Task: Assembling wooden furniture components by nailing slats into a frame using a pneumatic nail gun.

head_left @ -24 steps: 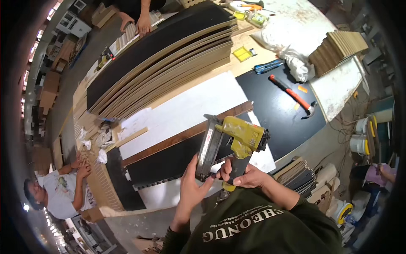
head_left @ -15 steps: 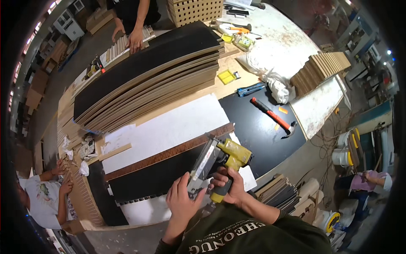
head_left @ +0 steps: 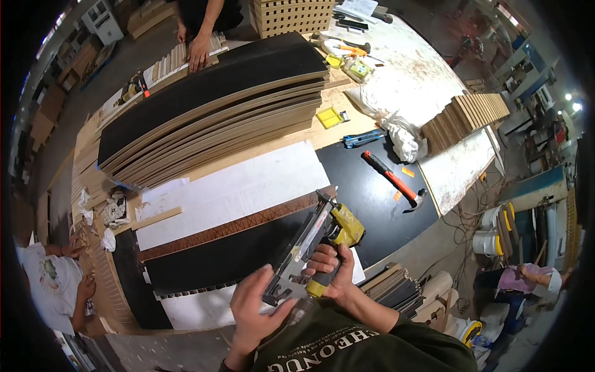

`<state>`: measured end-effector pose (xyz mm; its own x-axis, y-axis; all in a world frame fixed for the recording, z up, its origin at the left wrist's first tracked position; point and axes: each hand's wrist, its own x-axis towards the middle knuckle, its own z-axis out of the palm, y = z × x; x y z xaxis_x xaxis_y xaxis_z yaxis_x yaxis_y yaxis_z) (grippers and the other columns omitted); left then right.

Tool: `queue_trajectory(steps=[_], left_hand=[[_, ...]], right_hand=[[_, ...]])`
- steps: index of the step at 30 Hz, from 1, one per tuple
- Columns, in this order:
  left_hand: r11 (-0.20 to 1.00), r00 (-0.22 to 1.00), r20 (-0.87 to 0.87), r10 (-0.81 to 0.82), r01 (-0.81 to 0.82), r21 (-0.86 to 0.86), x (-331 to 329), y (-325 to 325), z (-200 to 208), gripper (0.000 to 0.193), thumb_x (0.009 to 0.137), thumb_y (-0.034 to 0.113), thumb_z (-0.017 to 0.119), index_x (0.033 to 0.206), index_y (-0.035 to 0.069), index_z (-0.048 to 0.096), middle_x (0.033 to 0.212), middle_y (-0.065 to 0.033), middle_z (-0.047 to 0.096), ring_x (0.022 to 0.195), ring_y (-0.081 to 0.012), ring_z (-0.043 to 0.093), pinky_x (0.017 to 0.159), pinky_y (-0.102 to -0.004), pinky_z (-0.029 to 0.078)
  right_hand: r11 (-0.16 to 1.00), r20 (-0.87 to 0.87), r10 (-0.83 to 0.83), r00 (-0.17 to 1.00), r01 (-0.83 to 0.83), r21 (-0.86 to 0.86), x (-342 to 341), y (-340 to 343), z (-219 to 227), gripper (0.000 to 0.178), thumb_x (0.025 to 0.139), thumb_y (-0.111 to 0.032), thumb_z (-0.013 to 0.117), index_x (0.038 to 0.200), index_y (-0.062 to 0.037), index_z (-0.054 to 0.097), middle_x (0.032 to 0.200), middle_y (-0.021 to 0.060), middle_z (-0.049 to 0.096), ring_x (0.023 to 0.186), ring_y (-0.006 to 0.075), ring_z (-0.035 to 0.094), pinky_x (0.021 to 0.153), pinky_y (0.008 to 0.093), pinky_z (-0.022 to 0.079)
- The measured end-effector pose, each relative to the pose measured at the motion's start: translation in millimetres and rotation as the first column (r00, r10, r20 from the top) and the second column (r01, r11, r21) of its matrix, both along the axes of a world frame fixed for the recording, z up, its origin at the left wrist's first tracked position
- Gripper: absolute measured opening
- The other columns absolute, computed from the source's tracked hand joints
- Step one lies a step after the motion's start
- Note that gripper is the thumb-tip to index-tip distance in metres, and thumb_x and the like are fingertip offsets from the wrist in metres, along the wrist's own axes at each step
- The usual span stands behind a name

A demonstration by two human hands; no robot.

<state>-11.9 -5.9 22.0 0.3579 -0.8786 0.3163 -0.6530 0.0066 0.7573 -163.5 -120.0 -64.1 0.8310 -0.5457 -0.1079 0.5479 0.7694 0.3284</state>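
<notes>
My right hand [head_left: 328,270] is wrapped round the dark grip of a yellow nail gun [head_left: 348,224], which I hold up in front of my body. The gun's long grey magazine [head_left: 295,253] slants down to the left, and its rail looks slid apart. Beside the magazine's lower end is my left hand [head_left: 255,307], slightly blurred, with fingers stretched out and thumb apart. Below the gun on the table lie a black panel [head_left: 217,260], a brown patterned strip [head_left: 232,224] and a white panel [head_left: 242,183].
A tall stack of black-topped boards [head_left: 214,102] stands beyond the panels. To the right lie a red-handled claw hammer [head_left: 393,180], blue cutters [head_left: 364,138] and a yellow box [head_left: 330,118]. One co-worker's hand [head_left: 199,53] rests behind the stack; another person [head_left: 52,285] works at left.
My left hand has moved left and down, its fingers coming away from the magazine. The magazine's lower part now reaches farther down-left. The hammer and panels sit slightly left in view.
</notes>
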Motion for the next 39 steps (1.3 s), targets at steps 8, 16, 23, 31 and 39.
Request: queue_trajectory(steps=[8,16,23,31,39], left_hand=[[0.924,-0.183,-0.983,-0.023,-0.380,0.050,21,-15,-48,0.080,0.087,0.071,0.036,0.138,0.011,0.040,0.141,-0.0187,0.040,0.122,-0.0339,0.045,0.104,-0.0477,0.035],[0.901,0.873,-0.240,0.424,-0.434,0.015,33,29,-33,0.068,0.088,0.047,0.053,0.134,0.000,0.036,0.127,-0.0163,0.049,0.117,-0.0255,0.048,0.100,-0.0407,0.038],[0.914,0.730,-0.583,0.356,-0.143,0.379,33,58,-1,0.032,0.083,-0.001,0.059,0.115,-0.004,0.056,0.104,-0.0115,0.063,0.102,-0.0169,0.059,0.089,-0.0337,0.047],[0.818,0.787,-0.498,0.365,-0.016,0.575,79,58,10,0.040,0.076,0.013,0.075,0.106,-0.006,0.057,0.091,-0.0109,0.066,0.077,-0.0154,0.065,0.066,-0.0287,0.053],[0.832,0.991,0.025,-0.133,0.097,0.546,86,-43,28,0.029,0.072,0.014,0.077,0.090,-0.004,0.064,0.078,-0.0161,0.068,0.074,-0.0235,0.070,0.063,-0.0316,0.053]], right_hand=[[0.893,-0.446,0.046,0.894,-0.236,-0.382,14,24,9,0.021,0.088,-0.031,0.057,0.078,-0.0153,0.046,0.063,-0.0053,0.037,0.063,0.0106,0.043,0.079,0.0346,0.043],[0.185,-0.777,0.102,0.621,-0.779,-0.599,35,7,68,0.037,0.080,-0.025,0.072,0.100,0.0006,0.055,0.096,0.0087,0.060,0.093,0.0171,0.058,0.083,0.0338,0.046],[-0.661,-0.335,-0.345,0.877,-0.480,-0.576,57,28,73,0.055,0.072,-0.022,0.069,0.120,-0.0004,0.054,0.117,0.0234,0.055,0.105,0.0320,0.058,0.089,0.0399,0.048],[0.049,-0.113,-0.994,-0.012,-0.941,-0.334,-23,-110,-22,0.060,0.070,-0.025,0.074,0.124,-0.0090,0.053,0.126,0.0144,0.053,0.113,0.0323,0.051,0.095,0.0451,0.039],[0.093,-0.404,-0.914,0.026,-0.958,-0.273,-54,-124,-86,0.072,0.078,-0.047,0.060,0.139,-0.0147,0.042,0.147,0.0077,0.035,0.142,0.0317,0.017,0.111,0.0597,0.005]])
